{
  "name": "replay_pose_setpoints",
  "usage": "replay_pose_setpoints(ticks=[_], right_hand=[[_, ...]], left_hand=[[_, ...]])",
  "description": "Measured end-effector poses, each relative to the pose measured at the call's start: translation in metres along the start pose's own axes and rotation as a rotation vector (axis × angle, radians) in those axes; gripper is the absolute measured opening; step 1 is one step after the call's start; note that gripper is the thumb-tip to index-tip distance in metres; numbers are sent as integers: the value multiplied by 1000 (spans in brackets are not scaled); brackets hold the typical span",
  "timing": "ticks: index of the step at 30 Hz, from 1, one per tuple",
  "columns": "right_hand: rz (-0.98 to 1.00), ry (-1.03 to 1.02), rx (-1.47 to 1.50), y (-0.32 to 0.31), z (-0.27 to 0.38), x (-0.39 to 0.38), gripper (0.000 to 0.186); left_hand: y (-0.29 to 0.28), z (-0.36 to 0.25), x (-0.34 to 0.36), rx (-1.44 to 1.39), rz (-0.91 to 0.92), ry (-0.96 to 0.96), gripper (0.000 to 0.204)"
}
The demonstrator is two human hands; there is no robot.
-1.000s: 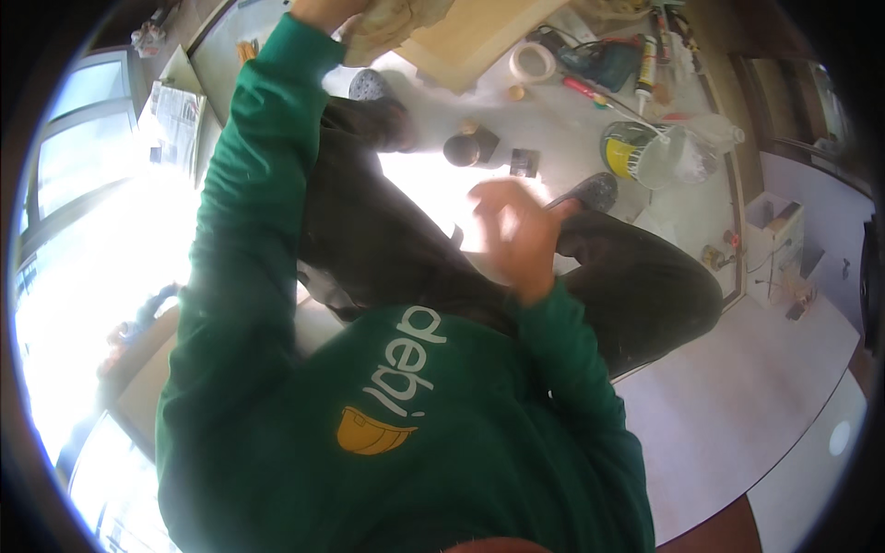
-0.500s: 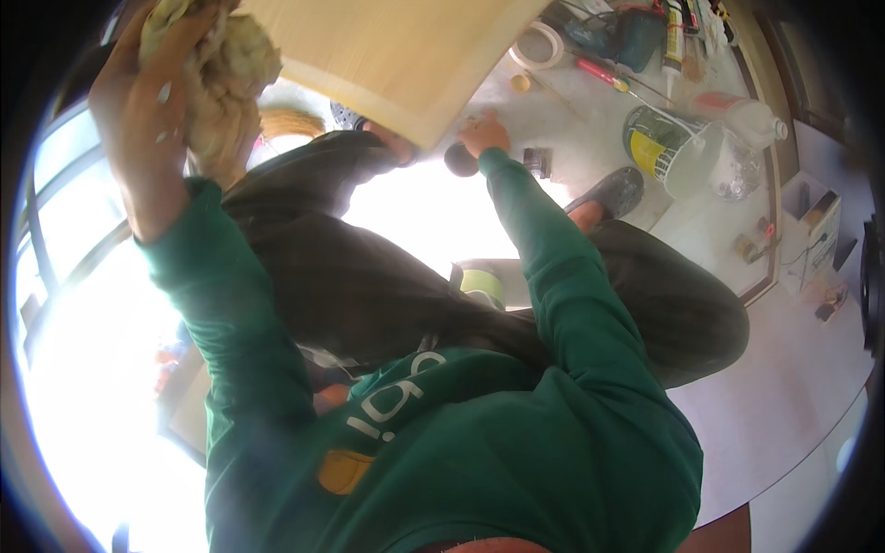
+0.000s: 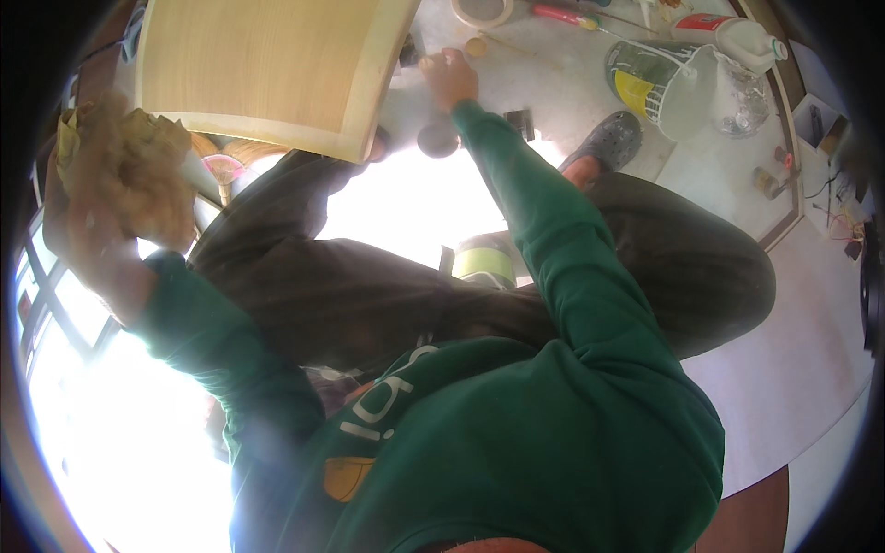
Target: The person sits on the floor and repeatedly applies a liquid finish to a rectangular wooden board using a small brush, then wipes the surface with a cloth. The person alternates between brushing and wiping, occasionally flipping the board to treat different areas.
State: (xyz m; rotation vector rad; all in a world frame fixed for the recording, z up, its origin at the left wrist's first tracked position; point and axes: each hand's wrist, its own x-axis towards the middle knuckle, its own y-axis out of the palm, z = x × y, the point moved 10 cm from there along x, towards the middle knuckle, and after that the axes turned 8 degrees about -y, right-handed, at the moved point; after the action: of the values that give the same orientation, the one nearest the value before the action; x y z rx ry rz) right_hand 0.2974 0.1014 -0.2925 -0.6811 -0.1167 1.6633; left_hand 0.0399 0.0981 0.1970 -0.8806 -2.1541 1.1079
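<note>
At the far left, my left hand [image 3: 92, 235] is closed on a crumpled beige rag [image 3: 152, 170], both smeared by motion. The rag is just left of a light wooden panel [image 3: 267, 74] with paler borders. My right hand [image 3: 449, 80] reaches down over the floor beside the panel's right edge, with its fingers curled. Whatever they may hold is hidden. Close below that hand lies a dark round object [image 3: 438, 141], with a small dark block [image 3: 521, 123] to its right. A small tan disc [image 3: 476, 47] lies just beyond the fingers.
On the right are a clear bucket [image 3: 659, 88] with a yellow label, a white plastic jug [image 3: 737, 41] and a clear crumpled wrap [image 3: 742, 106]. A tape roll [image 3: 482, 7] and a red-handled tool [image 3: 564, 17] lie farther back. A broom [image 3: 249, 152] shows behind the rag.
My left hand has come down and left with the rag. The right hand has moved farther out, away from the dark round object. My view has shifted, and the panel appears farther left.
</note>
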Motion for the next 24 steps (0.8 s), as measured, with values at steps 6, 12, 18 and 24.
replay_pose_setpoints(ticks=[6, 12, 18, 24], right_hand=[[61, -82, -197, 2, -25, -12, 67], [247, -73, -363, -2, -41, -84, 29], [234, -51, -392, -5, -46, -68, 24], [-85, 64, -376, -71, -53, -75, 35]], left_hand=[[7, -38, -7, 236, 70, 524, 27], [1, -13, -3, 116, 147, 558, 26], [5, -12, 4, -108, 164, 453, 25], [3, -19, -4, 165, 123, 749, 23]])
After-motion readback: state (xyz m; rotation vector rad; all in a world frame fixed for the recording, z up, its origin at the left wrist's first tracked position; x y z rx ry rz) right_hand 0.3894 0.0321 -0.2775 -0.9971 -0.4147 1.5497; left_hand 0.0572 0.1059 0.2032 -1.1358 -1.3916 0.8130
